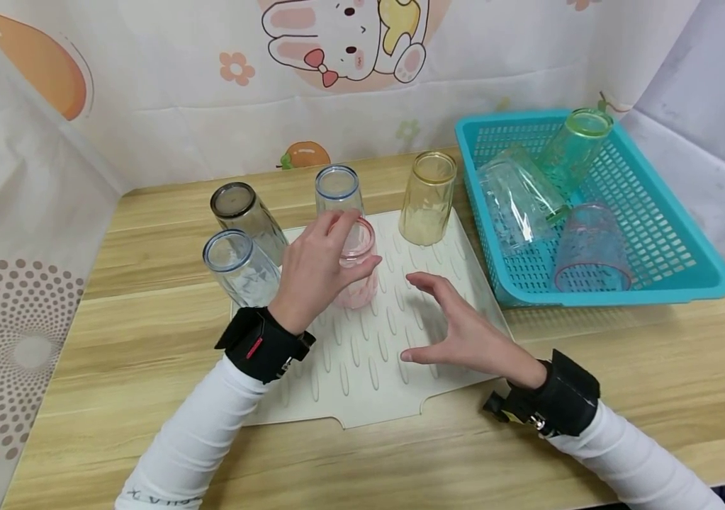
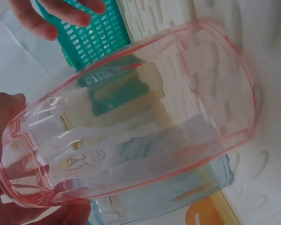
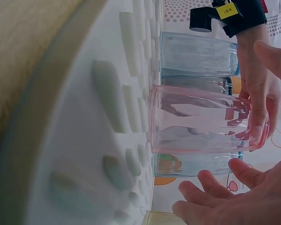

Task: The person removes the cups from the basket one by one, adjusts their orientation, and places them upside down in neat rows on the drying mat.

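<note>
A pink-tinted glass (image 1: 358, 294) stands upside down on the white ridged mat (image 1: 394, 397), its wide rim down. My left hand (image 1: 314, 265) holds it by the upturned base, thumb on one side and fingers on the other. In the left wrist view the pink glass (image 2: 145, 117) fills most of the picture. My right hand (image 1: 464, 336) is held over the right part of the mat, thumb and fingers spread apart, with nothing in it. In the right wrist view the pink glass (image 3: 196, 122) lies beyond the right hand's fingers, apart from them.
Upside-down glasses stand around: a blue-tinted one (image 1: 241, 265) and a grey one (image 1: 254, 219) at left, another blue-tinted one (image 1: 336, 184) behind, a yellow one (image 1: 428, 205) at back right. A turquoise basket (image 1: 598, 299) at right holds several more glasses.
</note>
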Demonstrator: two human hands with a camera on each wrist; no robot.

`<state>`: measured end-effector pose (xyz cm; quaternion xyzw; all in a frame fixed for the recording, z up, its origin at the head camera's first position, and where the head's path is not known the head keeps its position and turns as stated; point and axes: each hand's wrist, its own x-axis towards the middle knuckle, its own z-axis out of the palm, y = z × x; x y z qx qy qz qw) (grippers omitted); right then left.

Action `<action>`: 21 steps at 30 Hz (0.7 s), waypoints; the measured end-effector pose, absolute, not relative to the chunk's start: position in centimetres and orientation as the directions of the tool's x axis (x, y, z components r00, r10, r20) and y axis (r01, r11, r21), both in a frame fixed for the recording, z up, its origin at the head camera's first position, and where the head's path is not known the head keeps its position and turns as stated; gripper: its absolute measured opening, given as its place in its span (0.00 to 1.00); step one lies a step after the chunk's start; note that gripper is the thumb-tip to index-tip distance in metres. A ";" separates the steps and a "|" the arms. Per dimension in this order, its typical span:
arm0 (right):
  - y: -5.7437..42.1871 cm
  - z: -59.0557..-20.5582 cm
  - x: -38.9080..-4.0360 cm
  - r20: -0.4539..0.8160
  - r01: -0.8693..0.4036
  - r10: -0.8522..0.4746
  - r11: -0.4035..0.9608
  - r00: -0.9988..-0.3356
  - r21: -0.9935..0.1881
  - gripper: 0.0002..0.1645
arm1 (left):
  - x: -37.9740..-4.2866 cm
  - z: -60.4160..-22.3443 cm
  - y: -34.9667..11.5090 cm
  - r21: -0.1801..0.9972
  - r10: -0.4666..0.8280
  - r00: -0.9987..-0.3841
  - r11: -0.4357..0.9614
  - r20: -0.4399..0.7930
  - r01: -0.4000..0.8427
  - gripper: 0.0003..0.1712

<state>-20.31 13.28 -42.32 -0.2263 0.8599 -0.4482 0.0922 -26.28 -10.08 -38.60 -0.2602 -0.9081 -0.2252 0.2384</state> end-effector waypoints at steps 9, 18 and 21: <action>13.1 -42.0 -20.1 0.062 -0.326 -0.473 0.498 -0.879 -0.804 0.59 | -26.3 -38.7 -10.1 0.326 0.362 -0.771 0.752 0.524 0.574 0.37; 13.2 -41.5 -20.0 0.094 -0.337 -0.467 0.469 -0.879 -0.817 0.58 | -26.2 -38.1 -10.5 0.340 0.367 -0.784 0.750 0.501 0.568 0.44; 13.3 -41.5 -20.0 0.097 -0.336 -0.465 0.464 -0.880 -0.820 0.58 | -25.9 -38.0 -10.7 0.335 0.369 -0.779 0.748 0.507 0.573 0.43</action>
